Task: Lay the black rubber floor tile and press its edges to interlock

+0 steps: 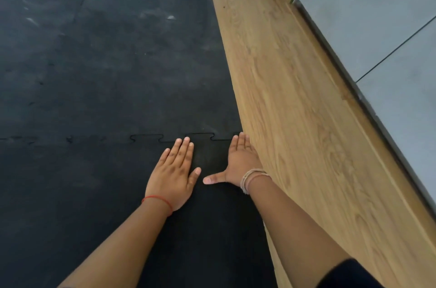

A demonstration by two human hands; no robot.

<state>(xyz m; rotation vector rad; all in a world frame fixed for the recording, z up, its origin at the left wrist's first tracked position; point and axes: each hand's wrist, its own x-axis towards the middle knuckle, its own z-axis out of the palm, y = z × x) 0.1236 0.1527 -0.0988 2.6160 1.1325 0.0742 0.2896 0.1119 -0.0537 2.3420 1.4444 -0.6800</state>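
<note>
Head view: the tile (118,193) lies flat on the floor in the lower half of the frame, its far edge meeting the laid tiles (106,63) along a jigsaw seam (172,138). At the right part of the seam the tab outlines show as a clear dark line, which suggests the tabs are not yet fully seated there; further left the line is faint and appears closed.

The left hand (175,173) rests palm down on the tile, fingers extended and together, fingertips just short of the seam. It holds nothing. The right hand (239,161) also lies flat and empty, thumb spread toward the left hand, fingertips at the seam and its outer edge against the wooden strip (295,99). This placement puts pressure directly behind the open tabs.

The tile's right edge runs along the wooden strip, so the right hand sits at the corner. A grey wall (389,28) borders the strip.

Judgement: laying is done; pressing is in progress.
</note>
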